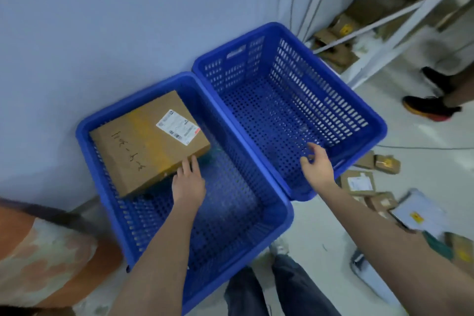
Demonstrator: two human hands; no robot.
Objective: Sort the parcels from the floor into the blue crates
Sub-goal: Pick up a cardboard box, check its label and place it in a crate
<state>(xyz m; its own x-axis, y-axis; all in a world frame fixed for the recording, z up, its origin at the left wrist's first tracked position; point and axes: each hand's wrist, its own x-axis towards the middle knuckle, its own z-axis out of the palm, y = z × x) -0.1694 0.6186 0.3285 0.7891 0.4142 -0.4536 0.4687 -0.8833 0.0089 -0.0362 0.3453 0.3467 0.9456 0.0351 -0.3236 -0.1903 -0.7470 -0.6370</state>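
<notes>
1. Pale concrete floor (320,233) against a blue-grey wall (102,20).
2. A flat brown cardboard parcel (146,141) lies tilted in the far-left corner of the left blue perforated plastic crate (272,215).
3. The left hand (188,185), fingers straight, touches the parcel's near edge.
4. The right hand (316,165) hovers loosely open, empty, over the right blue perforated crate (369,120).
5. Small cardboard parcels (359,183) lie scattered on the floor at right.

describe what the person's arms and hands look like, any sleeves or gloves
Both forearms are bare as far as the frame shows, with no sleeves in view. The left hand and right hand wear no gloves; no watch, ring or wristband shows.
</notes>
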